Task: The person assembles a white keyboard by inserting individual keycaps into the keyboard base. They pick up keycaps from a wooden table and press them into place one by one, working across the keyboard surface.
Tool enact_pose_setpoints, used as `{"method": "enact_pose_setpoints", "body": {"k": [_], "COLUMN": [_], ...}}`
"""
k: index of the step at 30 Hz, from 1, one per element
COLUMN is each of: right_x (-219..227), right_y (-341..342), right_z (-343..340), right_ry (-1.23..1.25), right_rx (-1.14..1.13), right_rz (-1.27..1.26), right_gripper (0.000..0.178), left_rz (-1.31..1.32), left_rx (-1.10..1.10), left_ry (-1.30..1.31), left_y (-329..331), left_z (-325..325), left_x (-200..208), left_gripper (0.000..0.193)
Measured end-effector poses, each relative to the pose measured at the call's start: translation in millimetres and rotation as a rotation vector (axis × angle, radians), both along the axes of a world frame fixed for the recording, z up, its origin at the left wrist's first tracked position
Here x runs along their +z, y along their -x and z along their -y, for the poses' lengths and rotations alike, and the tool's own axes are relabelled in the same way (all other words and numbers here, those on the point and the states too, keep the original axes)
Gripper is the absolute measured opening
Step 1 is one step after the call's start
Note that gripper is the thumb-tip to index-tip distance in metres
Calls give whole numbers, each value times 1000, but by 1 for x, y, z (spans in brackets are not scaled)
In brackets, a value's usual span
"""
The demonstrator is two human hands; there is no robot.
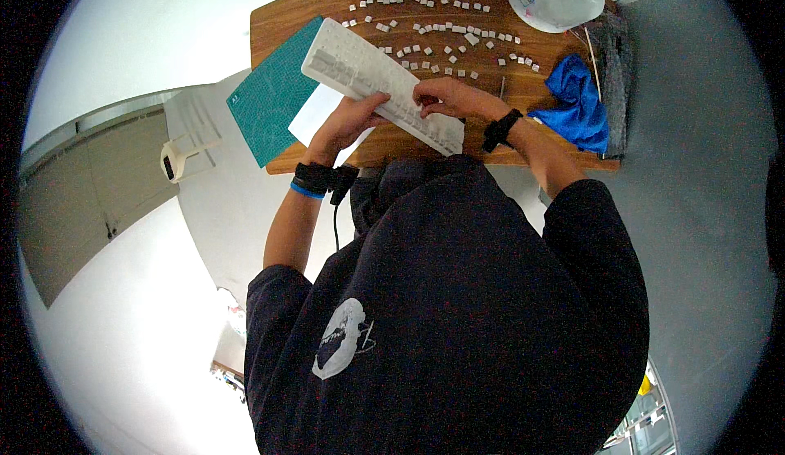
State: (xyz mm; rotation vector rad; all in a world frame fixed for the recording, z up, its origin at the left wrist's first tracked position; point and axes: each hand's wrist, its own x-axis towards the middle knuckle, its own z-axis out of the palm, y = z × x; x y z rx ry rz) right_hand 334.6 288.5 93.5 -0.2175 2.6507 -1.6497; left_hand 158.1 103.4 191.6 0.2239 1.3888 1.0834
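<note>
Left hand [352,122] holds white keyboard [360,58] at near edge, thumb on top. Keyboard slants diagonally over wooden table [282,13]. Right hand [446,97] above keyboard, wrist bent, fingers curled down; can't tell if pinching anything.

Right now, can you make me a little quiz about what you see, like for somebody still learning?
1. What small things lie spread across the wooden table?
2. True or false: the left hand is holding the white keyboard.
3. Is the blue cloth nearer to A) the right hand or B) the left hand?

Key:
1. Small white keycaps
2. True
3. A
</note>
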Motion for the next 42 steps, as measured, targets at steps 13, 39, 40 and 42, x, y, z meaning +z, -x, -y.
{"method": "enact_pose_setpoints", "body": {"k": [13, 39, 40, 42], "right_x": [-42, -116, -114, -109], "right_y": [-61, -111, -112, -117], "right_z": [-9, -38, -38, -38], "right_ry": [-21, 14, -39, -140], "right_rx": [-576, -958, -992, -1046], "right_rz": [141, 212, 218, 278], "right_gripper": [19, 26, 25, 24], "left_rz": [-16, -3, -17, -39], "left_rx": [35, 17, 5, 1], "left_ry": [-2, -41, -30, -4], "left_y": [-2, -3, -3, -4], "left_z": [4, 6, 6, 7], "left_x": [1, -3, -2, 2], "left_gripper": [62, 62, 62, 62]}}
